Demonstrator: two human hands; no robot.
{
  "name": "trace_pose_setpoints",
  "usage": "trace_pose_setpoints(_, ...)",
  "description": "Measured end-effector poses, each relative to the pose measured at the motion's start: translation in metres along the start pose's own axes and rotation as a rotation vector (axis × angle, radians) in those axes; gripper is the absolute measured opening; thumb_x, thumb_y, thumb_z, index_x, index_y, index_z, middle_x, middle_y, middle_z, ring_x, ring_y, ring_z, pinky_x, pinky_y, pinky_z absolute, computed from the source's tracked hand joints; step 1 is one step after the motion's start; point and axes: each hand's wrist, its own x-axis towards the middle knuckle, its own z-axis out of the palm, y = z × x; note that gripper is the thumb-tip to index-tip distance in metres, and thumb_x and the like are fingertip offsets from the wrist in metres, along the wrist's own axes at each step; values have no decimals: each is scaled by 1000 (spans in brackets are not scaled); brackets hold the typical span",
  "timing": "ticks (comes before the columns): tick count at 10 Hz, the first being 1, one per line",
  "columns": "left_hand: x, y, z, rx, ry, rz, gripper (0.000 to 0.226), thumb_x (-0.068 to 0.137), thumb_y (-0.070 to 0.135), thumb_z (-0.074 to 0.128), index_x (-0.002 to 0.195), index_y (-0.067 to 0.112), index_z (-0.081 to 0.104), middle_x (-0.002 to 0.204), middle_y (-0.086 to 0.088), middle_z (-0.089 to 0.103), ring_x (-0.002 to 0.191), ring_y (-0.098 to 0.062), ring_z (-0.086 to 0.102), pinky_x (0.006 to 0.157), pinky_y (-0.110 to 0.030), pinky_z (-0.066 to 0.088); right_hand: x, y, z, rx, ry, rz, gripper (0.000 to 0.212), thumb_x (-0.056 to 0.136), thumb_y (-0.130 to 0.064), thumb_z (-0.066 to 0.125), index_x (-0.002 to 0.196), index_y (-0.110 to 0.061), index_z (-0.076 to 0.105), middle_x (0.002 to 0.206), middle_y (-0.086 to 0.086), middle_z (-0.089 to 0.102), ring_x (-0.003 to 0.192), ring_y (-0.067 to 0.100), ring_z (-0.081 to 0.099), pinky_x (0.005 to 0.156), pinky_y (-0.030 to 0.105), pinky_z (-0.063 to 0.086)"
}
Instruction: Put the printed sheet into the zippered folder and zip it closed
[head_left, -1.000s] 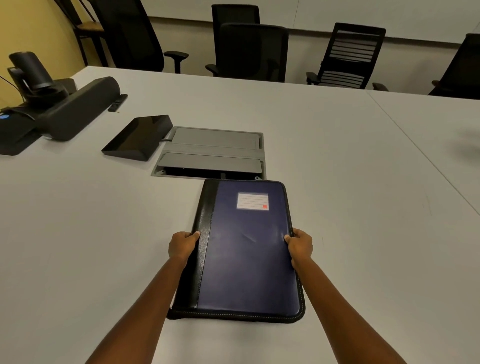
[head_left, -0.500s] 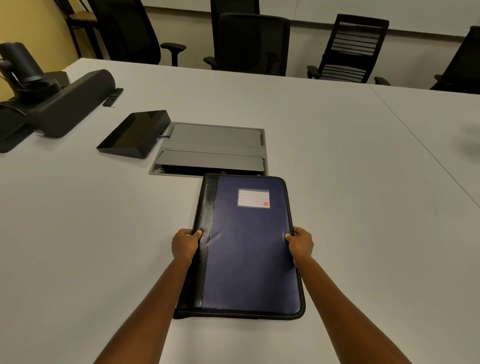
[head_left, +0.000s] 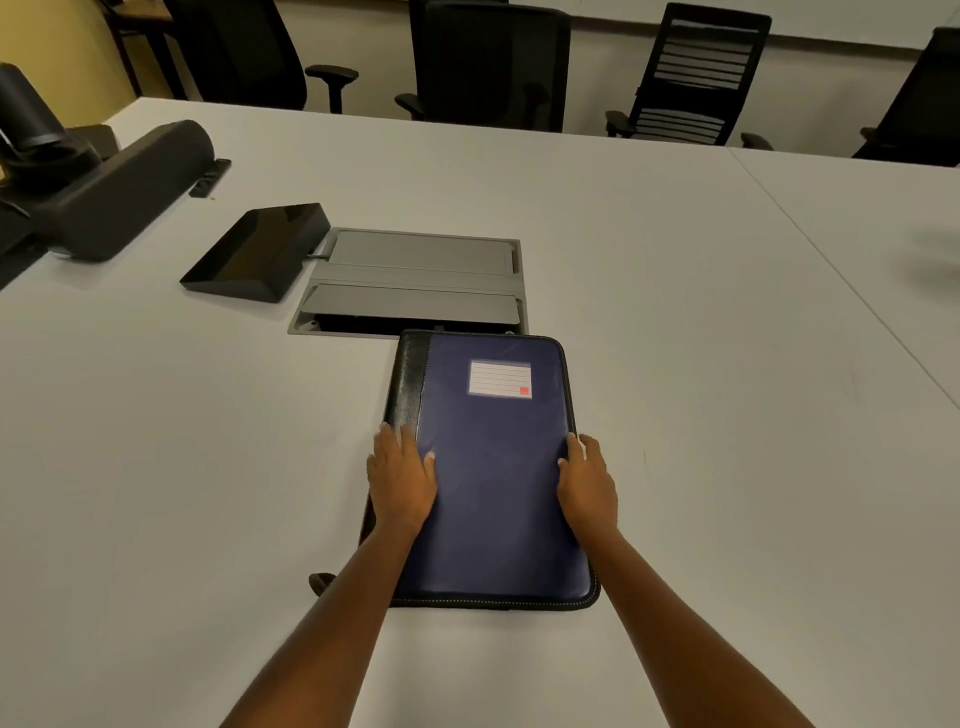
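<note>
A navy zippered folder (head_left: 493, 478) with a black spine and a white label lies flat and closed on the white table (head_left: 156, 467) in front of me. My left hand (head_left: 400, 478) rests flat on its left side over the spine, fingers straight. My right hand (head_left: 587, 483) lies along the folder's right edge, fingers relaxed, thumb on the cover. A small black tab (head_left: 321, 582) sticks out near the folder's near left corner. No printed sheet is visible.
A grey recessed cable box (head_left: 415, 280) sits just beyond the folder, with a black tablet-like console (head_left: 254, 252) to its left. A black speaker bar and camera (head_left: 104, 192) stand at the far left. Several office chairs (head_left: 488, 62) line the far table edge.
My left hand has left its grip on the spine edge and now lies flat on the cover. My right hand has loosened at the right edge. The folder stays in place.
</note>
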Motion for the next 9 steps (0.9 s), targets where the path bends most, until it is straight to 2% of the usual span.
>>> trace_pose_setpoints(1,-11,5,11,109,-61,68,60,100,37,26,148,8,7,157,-16,5,146,-30,4,119,-43,9,-9,5,2,-289,-86,-151,48,98,-25,33,142,-11,20,153,9,22,140,27,25,115,39,23)
trace_pose_setpoints(2,-22,12,17,123,-90,138,61,100,40,23,149,10,3,158,-14,1,147,-28,0,119,-45,2,-17,11,10,-398,-126,-234,53,98,-30,30,144,-11,12,156,9,11,144,25,10,119,40,8)
trace_pose_setpoints(3,-34,16,26,112,-104,192,62,99,42,23,149,10,4,158,-13,1,147,-28,-1,118,-47,0,-28,16,20,-445,-133,-277,62,95,-48,17,144,-10,11,156,10,11,144,25,8,118,39,7)
trace_pose_setpoints(4,-43,17,31,114,-113,242,75,89,55,5,148,10,11,157,-15,8,146,-30,5,118,-50,3,-36,22,26,-440,-99,-304,107,65,-71,-27,144,-10,13,155,12,13,144,27,10,118,41,8)
trace_pose_setpoints(5,-48,18,36,148,-122,300,81,82,54,4,144,7,27,152,-17,27,141,-34,24,114,-54,16,-41,24,30,-436,-101,-293,117,57,-73,-32,144,-10,13,155,14,14,144,28,11,117,41,9)
trace_pose_setpoints(6,-52,18,34,162,-153,315,83,85,57,-2,143,8,29,151,-18,30,140,-35,28,113,-55,19,-45,25,32,-414,-104,-291,115,59,-74,-30,143,-9,14,154,15,15,143,30,12,117,42,9)
trace_pose_setpoints(7,-51,17,36,178,-188,319,92,70,58,-17,148,13,-1,158,-12,-3,147,-28,-3,118,-46,-5,-45,26,31,-440,-119,-287,116,57,-74,-32,144,-10,12,155,15,13,144,29,10,117,41,8)
trace_pose_setpoints(8,-53,19,33,207,-206,319,75,87,58,-4,148,14,-7,158,-11,-9,147,-26,-9,118,-44,-7,-45,25,29,-449,-129,-315,117,56,-74,-32,144,-9,13,154,15,14,144,29,11,117,42,9)
trace_pose_setpoints(9,-51,19,27,212,-159,334,89,72,58,-16,148,13,-5,158,-12,-7,147,-27,-7,119,-42,-6,-42,22,20,-467,-147,-311,103,68,-72,-19,144,-11,13,155,13,12,144,27,9,118,40,9)
